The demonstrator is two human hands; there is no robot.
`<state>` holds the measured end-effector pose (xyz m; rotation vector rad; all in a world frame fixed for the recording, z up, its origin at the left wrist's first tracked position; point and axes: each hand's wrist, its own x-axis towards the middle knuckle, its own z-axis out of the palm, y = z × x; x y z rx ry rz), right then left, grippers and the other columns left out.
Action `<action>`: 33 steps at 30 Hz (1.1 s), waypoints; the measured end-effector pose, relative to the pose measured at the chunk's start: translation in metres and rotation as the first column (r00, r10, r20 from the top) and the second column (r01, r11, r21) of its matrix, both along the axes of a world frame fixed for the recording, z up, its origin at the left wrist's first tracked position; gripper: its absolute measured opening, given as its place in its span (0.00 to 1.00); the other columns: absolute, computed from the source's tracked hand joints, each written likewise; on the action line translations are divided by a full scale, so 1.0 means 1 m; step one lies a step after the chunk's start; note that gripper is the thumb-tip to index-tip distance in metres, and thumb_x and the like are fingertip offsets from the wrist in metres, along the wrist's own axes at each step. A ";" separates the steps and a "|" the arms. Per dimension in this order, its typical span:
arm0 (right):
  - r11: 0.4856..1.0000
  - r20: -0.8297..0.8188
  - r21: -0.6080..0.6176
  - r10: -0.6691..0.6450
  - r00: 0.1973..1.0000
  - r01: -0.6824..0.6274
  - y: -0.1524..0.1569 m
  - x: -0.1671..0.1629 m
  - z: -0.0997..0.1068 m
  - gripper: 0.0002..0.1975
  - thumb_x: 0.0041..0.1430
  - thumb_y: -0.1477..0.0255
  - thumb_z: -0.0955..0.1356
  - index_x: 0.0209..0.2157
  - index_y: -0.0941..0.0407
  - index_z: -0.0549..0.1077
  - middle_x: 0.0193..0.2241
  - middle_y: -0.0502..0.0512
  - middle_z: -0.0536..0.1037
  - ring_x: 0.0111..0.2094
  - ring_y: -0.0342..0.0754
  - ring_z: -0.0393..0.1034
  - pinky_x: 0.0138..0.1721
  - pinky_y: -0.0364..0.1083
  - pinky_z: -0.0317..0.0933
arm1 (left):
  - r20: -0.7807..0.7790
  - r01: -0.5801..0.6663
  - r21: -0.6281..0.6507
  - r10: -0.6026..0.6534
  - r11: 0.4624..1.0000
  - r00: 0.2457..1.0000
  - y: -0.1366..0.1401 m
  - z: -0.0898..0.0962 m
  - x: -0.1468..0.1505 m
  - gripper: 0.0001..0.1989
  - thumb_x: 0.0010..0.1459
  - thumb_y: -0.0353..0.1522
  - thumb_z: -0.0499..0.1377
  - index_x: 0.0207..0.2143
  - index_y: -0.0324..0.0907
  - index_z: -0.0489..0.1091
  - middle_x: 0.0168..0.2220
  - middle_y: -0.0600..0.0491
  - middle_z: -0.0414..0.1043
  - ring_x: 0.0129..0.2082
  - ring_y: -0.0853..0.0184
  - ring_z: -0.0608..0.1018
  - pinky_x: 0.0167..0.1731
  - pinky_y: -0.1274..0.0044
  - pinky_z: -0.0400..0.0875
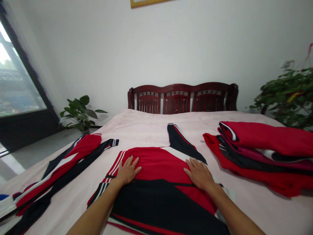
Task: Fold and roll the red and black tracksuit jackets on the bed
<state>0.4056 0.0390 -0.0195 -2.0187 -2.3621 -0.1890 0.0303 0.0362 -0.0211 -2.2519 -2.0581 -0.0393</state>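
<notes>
Both hands lie flat on a red, black and white jacket (156, 182) spread in the middle of the bed (146, 125), right in front of the person. The left hand (127, 171) presses palm down on the red upper part near the jacket's left edge, beside the white stripes; its fingers (130, 161) are stretched out and slightly spread, holding nothing. The right hand (199, 174) presses palm down on the red cloth near the jacket's right edge, fingers straight and close together, also holding nothing. Both forearms reach in from the bottom of the view over the jacket's black lower part.

One black sleeve (179, 140) of the jacket, with a thin red and white stripe, runs up and away from the right hand toward the headboard (182, 98).

To the left, well apart from the jacket, a second garment (61, 169) in the same colours lies stretched out and loose along the bed's edge. To the right, a pile (264, 153) of folded red and black clothes sits on the bed.

A potted plant (79, 112) stands on the floor by the window (14, 85), and another plant (290, 94) is at the far right.
</notes>
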 end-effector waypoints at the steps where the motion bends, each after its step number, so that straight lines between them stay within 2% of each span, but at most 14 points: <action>1: 1.000 -0.008 0.012 0.001 1.000 -0.001 0.000 0.000 -0.001 0.32 0.68 0.56 0.54 0.66 0.57 0.60 0.67 0.61 0.59 0.68 0.58 0.51 0.66 0.59 0.45 | 0.001 -0.012 0.011 0.012 1.000 1.000 0.001 -0.001 -0.001 0.31 0.68 0.48 0.44 0.69 0.48 0.52 0.71 0.42 0.49 0.69 0.54 0.55 0.64 0.52 0.49; 9: 0.997 -0.055 0.072 -0.002 0.999 0.006 -0.002 0.001 -0.003 0.29 0.69 0.59 0.56 0.64 0.58 0.63 0.65 0.60 0.63 0.66 0.56 0.55 0.66 0.57 0.46 | 0.006 -0.015 0.138 0.014 0.990 1.000 0.000 -0.012 0.001 0.30 0.68 0.46 0.46 0.68 0.47 0.55 0.69 0.43 0.55 0.68 0.53 0.59 0.64 0.54 0.52; 33: 0.993 -0.123 0.121 -0.001 0.992 0.016 -0.003 0.000 0.002 0.25 0.68 0.62 0.58 0.61 0.57 0.67 0.63 0.60 0.67 0.64 0.55 0.59 0.64 0.55 0.49 | 0.028 -0.038 0.172 0.034 0.984 0.999 -0.001 -0.012 0.004 0.29 0.68 0.46 0.45 0.67 0.47 0.57 0.69 0.43 0.55 0.67 0.52 0.60 0.63 0.53 0.52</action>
